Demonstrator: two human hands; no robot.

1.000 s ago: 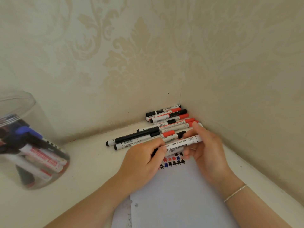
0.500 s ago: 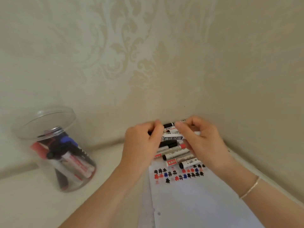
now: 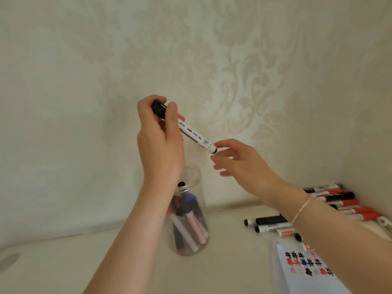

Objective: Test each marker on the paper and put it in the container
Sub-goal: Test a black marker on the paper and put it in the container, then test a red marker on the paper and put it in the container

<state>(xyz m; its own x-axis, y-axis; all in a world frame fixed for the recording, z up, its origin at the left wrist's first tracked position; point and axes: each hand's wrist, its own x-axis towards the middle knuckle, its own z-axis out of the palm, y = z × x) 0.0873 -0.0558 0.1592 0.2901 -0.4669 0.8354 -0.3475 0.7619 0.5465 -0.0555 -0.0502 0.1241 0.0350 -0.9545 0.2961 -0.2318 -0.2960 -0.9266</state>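
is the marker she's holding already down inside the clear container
No. The left hand grips the marker by its black cap end, in the air above the open container, not inside it.

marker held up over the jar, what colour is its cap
Black, on a white barrel: the marker gripped by the left hand shows best in the head view.

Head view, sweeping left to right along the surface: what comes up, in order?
Clear plastic container holding markers → loose row of black- and red-capped markers lying against the wall corner. The white paper with test marks lies nearer, beneath the row's span, so its place in the order is unclear.
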